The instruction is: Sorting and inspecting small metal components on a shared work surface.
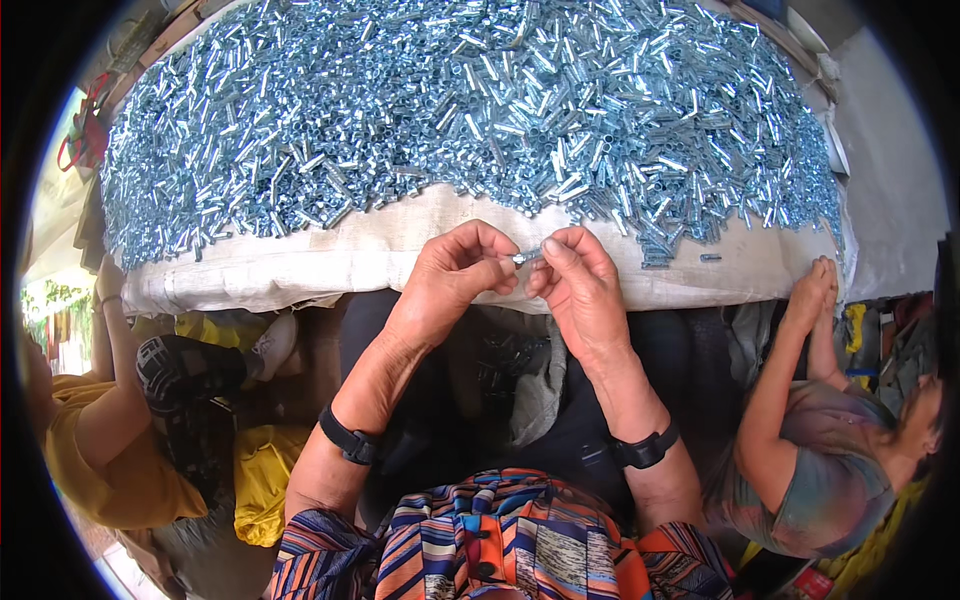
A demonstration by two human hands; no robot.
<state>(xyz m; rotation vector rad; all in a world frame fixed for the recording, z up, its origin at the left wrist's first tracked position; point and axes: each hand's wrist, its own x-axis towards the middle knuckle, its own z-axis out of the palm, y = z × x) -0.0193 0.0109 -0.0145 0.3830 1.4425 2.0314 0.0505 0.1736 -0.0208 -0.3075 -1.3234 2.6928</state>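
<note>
Over the near edge of the table, my left hand and my right hand meet, fingers pinched. Between their fingertips is a small shiny metal sleeve, its left end at my left thumb and index finger, its right end under my right thumb. The fingers cover much of it, so its full shape cannot be made out. Just beyond lies a wide heap of similar silvery-blue metal sleeves, some short and ring-like, others longer tubes. One loose sleeve rests on the cloth to the right of my hands.
A whitish cloth covers the table and hangs over its front edge. To the left sits a person in a yellow top; to the right, another in a grey patterned top, hands at the table edge. Grey fabric lies by my lap.
</note>
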